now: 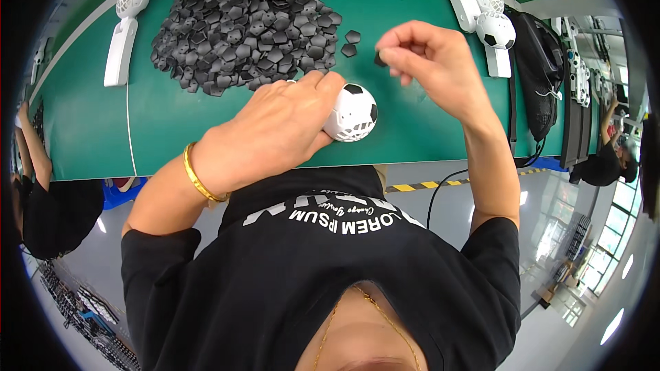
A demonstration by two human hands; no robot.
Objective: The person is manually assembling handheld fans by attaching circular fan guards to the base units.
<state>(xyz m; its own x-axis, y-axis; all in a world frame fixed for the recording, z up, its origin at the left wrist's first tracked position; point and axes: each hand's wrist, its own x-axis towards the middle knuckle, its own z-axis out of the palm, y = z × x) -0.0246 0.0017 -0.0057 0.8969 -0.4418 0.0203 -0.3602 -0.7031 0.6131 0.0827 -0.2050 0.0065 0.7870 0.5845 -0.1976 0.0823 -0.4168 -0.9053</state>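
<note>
My left hand [275,120] is wrapped round a small white ball [352,122] patterned like a football. Black pentagons are set in its upper and right sides, and its lower part shows an open lattice. To the right of the ball my right hand [430,62] is raised over the green table, pinching a small black pentagon piece [380,60] between thumb and fingers. Two loose black pentagon pieces [350,43] lie on the table between the hands, beside a large pile of the same black pieces [247,27]. My left palm hides part of the ball.
A white device with a lattice ball [122,41] lies at the far left of the green table [75,130]. Similar white devices [481,14], one bearing a football-patterned ball, lie at the right beside a black bag [536,69]. Other people [608,165] sit at both sides.
</note>
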